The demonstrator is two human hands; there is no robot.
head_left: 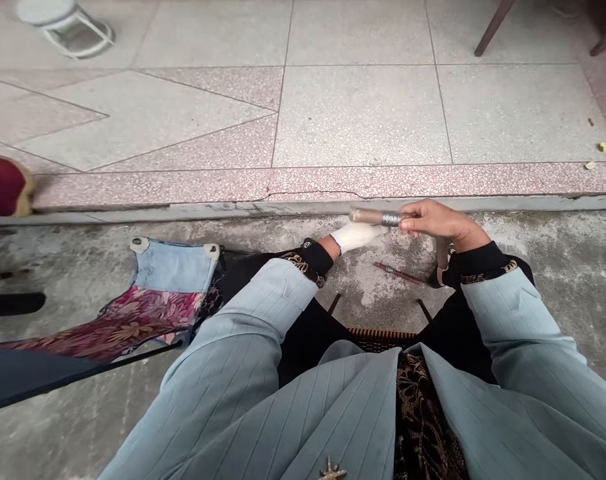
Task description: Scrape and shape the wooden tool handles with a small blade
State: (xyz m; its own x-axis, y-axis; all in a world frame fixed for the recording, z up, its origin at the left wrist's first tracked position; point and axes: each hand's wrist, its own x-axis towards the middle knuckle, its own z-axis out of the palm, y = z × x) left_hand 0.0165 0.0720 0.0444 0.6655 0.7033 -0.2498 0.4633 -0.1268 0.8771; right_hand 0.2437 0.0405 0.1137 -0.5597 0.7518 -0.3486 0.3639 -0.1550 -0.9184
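My right hand (pixel 430 219) is bare and closed, its thumb and fingers pinching the right end of a short brown rod (pixel 367 216). Silvery wire (pixel 391 219) is wound round the rod close to those fingertips. A white glove covers my left hand (pixel 359 235), which lies against the underside of the rod. Its fingers are blurred and partly hidden, so their grip is unclear. On the concrete below the hands lies a thin reddish-brown stick (pixel 399 272) with a band around its middle.
A low tiled step (pixel 357 113) runs across in front, its edge (pixel 207 212) just beyond my hands. To the left stands a folding chair with patchwork fabric (pixel 137 313). A white stool (pixel 77 30) is at the upper left. A dark furniture leg (pixel 493 30) shows at the upper right.
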